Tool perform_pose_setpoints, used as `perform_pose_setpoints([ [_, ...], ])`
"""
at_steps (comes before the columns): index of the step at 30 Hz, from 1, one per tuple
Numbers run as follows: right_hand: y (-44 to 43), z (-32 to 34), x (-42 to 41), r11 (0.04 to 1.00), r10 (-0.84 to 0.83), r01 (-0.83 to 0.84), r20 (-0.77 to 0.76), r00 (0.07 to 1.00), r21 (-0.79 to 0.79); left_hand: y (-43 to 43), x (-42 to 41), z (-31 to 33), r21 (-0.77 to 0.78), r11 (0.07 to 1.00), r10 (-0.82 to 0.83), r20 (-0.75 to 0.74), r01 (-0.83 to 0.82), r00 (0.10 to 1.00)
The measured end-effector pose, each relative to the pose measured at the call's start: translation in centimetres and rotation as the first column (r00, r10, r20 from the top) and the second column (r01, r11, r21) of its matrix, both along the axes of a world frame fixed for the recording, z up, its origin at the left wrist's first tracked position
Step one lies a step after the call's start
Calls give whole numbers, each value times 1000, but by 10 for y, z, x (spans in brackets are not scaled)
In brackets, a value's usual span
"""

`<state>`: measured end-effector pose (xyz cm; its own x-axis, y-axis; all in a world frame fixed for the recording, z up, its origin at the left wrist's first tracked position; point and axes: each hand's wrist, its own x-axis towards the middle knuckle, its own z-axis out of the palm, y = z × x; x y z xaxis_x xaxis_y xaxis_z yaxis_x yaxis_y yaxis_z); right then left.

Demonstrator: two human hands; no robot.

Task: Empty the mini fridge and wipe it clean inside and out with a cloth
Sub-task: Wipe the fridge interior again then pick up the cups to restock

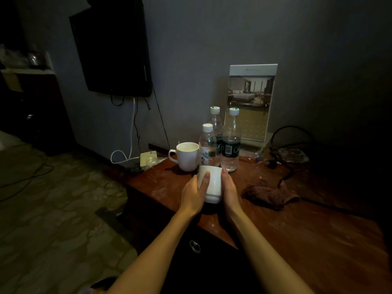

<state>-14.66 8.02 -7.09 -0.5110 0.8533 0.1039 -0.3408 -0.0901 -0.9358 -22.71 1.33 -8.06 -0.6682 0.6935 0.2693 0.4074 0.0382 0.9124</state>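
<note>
Both my hands hold a white cup (213,183) just above the wooden table top (286,225). My left hand (194,195) wraps its left side with the thumb across the front. On the cup's right side lies my right hand (230,190), fingers along the wall. A second white mug (187,156) with a handle stands behind, next to three clear water bottles (230,141) with white caps. A dark brown cloth (270,195) lies crumpled on the table to the right. The mini fridge itself is not recognisable in the dark.
A framed hotel picture card (251,102) leans on the wall behind the bottles. Black cables (284,145) and a glass ashtray (293,154) sit at the back right. A wall television (112,49) hangs at left, with cords trailing to the patterned carpet (53,198). A dark cabinet front with a ring handle (194,246) is below the table edge.
</note>
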Motion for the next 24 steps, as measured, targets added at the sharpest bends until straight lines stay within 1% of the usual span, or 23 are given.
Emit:
perform_pose_setpoints([
  [4,-17,1,19,999,19,-20,30,999,31,-14,20,-3,18,1000,5,34,-5,999],
  [8,-38,3,45,999,3,-4,44,999,32,-35,49,0,26,1000,0,28,-1,1000],
  [11,-56,4,71,999,-9,6,62,998,41,-50,72,-3,49,999,-6,50,4,999],
  [17,-86,4,126,992,-103,96,92,990,86,-72,117,-7,-7,998,-66,70,67,995],
  [20,-95,6,150,984,-165,153,133,977,94,-77,140,-7,12,995,-103,131,102,986],
  [24,-103,7,176,975,-217,206,157,963,83,-81,168,-11,37,992,-127,153,122,980],
])
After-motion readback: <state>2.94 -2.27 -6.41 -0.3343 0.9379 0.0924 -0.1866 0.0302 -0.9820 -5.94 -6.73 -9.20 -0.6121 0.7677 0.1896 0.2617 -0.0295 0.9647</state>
